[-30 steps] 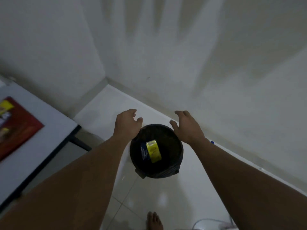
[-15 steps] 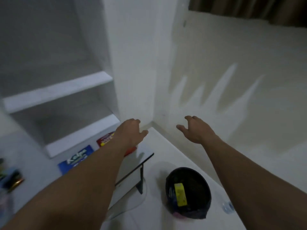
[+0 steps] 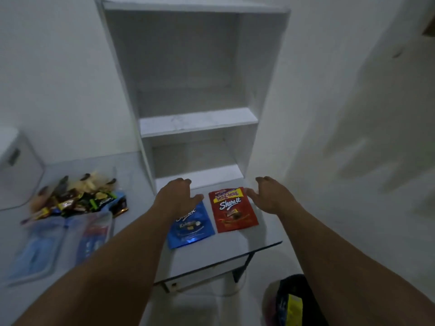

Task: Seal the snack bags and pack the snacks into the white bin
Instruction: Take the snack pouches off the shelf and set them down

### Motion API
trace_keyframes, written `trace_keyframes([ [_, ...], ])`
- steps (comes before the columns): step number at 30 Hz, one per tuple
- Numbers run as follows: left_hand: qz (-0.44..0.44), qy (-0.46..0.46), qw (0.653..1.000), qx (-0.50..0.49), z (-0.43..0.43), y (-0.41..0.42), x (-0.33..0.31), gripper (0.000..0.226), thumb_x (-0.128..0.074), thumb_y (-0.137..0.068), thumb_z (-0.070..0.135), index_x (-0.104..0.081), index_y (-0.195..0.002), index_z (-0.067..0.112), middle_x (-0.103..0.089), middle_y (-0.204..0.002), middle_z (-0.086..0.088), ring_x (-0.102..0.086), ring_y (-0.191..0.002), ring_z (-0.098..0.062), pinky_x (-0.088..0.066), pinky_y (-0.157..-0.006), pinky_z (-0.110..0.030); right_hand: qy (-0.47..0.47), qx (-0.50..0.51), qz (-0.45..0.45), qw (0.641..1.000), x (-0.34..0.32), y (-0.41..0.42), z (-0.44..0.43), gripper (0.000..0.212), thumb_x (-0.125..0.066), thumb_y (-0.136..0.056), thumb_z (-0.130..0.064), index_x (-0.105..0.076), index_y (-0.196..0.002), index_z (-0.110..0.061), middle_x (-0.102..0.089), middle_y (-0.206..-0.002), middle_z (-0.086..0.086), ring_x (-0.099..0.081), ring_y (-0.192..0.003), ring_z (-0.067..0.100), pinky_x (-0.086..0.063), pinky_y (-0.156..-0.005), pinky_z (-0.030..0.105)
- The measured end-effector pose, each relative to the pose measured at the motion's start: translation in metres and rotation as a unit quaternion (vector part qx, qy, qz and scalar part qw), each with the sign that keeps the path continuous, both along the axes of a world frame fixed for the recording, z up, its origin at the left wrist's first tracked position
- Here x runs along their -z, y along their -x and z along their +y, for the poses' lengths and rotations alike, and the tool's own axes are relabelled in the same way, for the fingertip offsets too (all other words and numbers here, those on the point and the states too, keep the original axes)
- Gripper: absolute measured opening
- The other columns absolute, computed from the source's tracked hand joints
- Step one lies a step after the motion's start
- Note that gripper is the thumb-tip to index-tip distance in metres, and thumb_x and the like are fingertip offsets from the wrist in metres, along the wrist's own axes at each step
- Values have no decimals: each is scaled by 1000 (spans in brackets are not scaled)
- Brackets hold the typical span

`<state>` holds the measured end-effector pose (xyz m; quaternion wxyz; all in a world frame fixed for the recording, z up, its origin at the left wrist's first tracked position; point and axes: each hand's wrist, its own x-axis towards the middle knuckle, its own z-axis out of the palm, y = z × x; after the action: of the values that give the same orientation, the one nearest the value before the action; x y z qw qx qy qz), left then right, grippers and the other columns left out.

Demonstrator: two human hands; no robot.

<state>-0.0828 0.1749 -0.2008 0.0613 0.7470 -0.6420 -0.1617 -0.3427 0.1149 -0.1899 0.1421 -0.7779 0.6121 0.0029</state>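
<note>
Both arms reach up the middle of the frame over a white table (image 3: pixel 211 255). The left hand (image 3: pixel 177 196) hangs over the top edge of a blue bag (image 3: pixel 191 229), fingers loosely bent, thumb out to the right, holding nothing; whether it touches the bag cannot be told. The right hand (image 3: pixel 270 196) is spread and relaxed, also holding nothing, just right of the top corner of a red bag (image 3: pixel 231 211). The two bags lie flat side by side at centre frame, in front of a white shelf (image 3: pixel 197 123) standing on the table. At left centre lies a snack pile (image 3: pixel 77 196), with clear zip bags (image 3: pixel 58 241) just below it. A white bin (image 3: pixel 18 170) stands at the left edge, above the pile. At lower right, on the floor, a black bin (image 3: pixel 306 288) holds a yellow wrapper (image 3: pixel 295 307).
</note>
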Motion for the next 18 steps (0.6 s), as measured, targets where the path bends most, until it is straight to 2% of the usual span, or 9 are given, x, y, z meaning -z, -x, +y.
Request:
trace_keyframes([
  [3,9,-26,998,-53,-7,-19,25,74,-53,-89,59,-41,-145,11,-48,-145,-13,-46,-132,-29,-41,-106,-41,-19,-41,-14,999,29,-22,-32,65,-41,-97,-57,-50,-135,-6,-56,-130,17,-53,-124,33,-46,-99,42],
  [9,24,-68,989,-127,-29,-32,84,75,-55,-88,59,-43,-144,11,-52,-140,-15,-50,-128,-31,-42,-105,-42,-71,-95,-12,993,94,-42,-81,65,-45,-97,-55,-45,-140,-7,-51,-135,14,-51,-125,31,-45,-101,44],
  [13,28,-96,984,-147,-39,-27,117,66,-59,-86,56,-52,-134,11,-57,-127,-15,-55,-116,-32,-48,-96,-42,-82,-118,-14,989,131,-41,-103,59,-48,-96,-53,-51,-135,-8,-53,-129,14,-50,-124,32,-44,-101,43],
  [15,24,-100,983,-151,-42,-26,130,63,-62,-85,54,-54,-132,12,-58,-122,-15,-56,-111,-32,-49,-94,-43,-90,-130,-10,987,143,-41,-112,60,-50,-95,-51,-49,-138,-10,-50,-134,15,-47,-128,33,-42,-105,45],
  [18,12,-110,981,-157,-46,-25,145,65,-66,-83,50,-52,-135,14,-54,-125,-15,-51,-115,-32,-48,-96,-45,-97,-149,-5,984,158,-39,-123,61,-51,-93,-52,-47,-140,-13,-48,-136,17,-43,-132,35,-39,-108,48],
])
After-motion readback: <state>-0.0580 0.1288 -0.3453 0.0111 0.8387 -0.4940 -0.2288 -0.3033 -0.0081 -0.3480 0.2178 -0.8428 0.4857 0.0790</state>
